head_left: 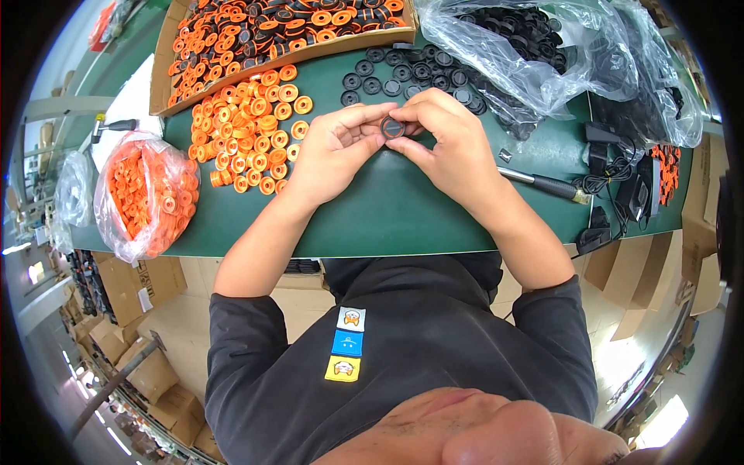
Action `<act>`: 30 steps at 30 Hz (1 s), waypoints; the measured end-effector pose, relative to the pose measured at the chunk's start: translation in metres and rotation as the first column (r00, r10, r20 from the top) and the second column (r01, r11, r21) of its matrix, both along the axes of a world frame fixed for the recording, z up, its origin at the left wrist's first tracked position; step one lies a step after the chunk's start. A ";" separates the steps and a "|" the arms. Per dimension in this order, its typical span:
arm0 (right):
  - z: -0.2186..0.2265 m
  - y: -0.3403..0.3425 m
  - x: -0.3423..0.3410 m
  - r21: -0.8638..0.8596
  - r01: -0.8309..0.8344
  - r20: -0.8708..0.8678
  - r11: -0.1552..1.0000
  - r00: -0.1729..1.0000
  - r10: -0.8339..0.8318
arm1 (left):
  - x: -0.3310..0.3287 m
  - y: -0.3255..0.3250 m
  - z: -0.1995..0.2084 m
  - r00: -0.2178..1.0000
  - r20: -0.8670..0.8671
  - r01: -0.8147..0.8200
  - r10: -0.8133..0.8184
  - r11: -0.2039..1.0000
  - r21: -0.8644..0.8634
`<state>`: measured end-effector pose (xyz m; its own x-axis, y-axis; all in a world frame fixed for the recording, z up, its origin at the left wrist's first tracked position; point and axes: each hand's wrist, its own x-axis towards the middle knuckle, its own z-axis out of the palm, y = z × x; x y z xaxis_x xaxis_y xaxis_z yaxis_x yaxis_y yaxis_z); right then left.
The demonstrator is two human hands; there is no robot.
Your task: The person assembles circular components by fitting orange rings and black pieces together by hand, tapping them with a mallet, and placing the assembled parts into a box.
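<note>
Above the middle of the green table, my left hand (333,151) and my right hand (449,139) meet around one small round black cap (393,127). The fingertips of both hands pinch its rim from either side, and a thin reddish ring shows on its face. The fingers hide part of its edge. To the left of my left hand lies a spread of loose orange round pieces (248,128). Just beyond my right hand are several loose black round caps (418,74).
A cardboard box (159,77) of orange-and-black pieces stands at the back left. A clear bag (147,198) of orange parts sits at the left edge. Clear plastic bags (597,62) with black parts lie at the back right. A hammer (542,184) and black cables (612,178) lie right.
</note>
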<state>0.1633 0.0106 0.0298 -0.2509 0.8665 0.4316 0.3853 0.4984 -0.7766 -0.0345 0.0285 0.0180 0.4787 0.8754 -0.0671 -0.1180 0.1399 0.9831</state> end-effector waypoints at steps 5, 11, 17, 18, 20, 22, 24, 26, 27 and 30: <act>0.002 -0.001 0.000 0.003 0.007 0.005 1.000 1.000 -0.007 | -0.002 0.000 -0.003 0.998 0.056 0.036 -0.037 0.999 0.029; -0.001 -0.001 -0.002 0.041 0.015 0.020 0.999 1.000 -0.016 | 0.004 -0.003 0.007 0.999 -0.022 -0.036 0.035 0.999 -0.008; 0.000 0.002 -0.001 -0.245 -0.068 -0.199 0.967 0.980 0.019 | 0.008 -0.008 0.006 0.986 -0.019 -0.162 0.164 0.984 0.071; -0.001 0.003 -0.001 -0.354 -0.115 -0.319 0.928 0.948 -0.004 | 0.007 -0.009 0.005 0.986 -0.018 -0.164 0.166 0.984 0.073; -0.006 0.005 0.001 -0.368 -0.129 -0.329 0.921 0.944 0.001 | 0.005 -0.010 0.002 0.961 -0.202 -0.125 0.190 0.947 0.297; -0.008 0.006 0.003 -0.381 -0.141 -0.337 0.914 0.941 0.004 | 0.006 -0.011 0.005 0.958 -0.206 -0.123 0.198 0.937 0.328; -0.009 0.007 0.003 -0.482 -0.174 -0.413 0.859 0.909 -0.048 | 0.006 -0.010 0.005 0.955 -0.212 -0.121 0.207 0.925 0.360; -0.007 0.007 0.005 -0.493 -0.165 -0.381 0.854 0.924 -0.041 | 0.004 -0.009 0.005 0.957 -0.208 -0.117 0.201 0.927 0.356; -0.007 0.008 0.006 -0.504 -0.155 -0.350 0.849 0.936 -0.037 | 0.004 -0.009 0.006 0.957 -0.206 -0.119 0.203 0.926 0.358; -0.006 0.008 0.005 -0.548 -0.157 -0.346 0.822 0.937 -0.052 | 0.004 -0.010 0.008 0.960 -0.198 -0.135 0.200 0.944 0.300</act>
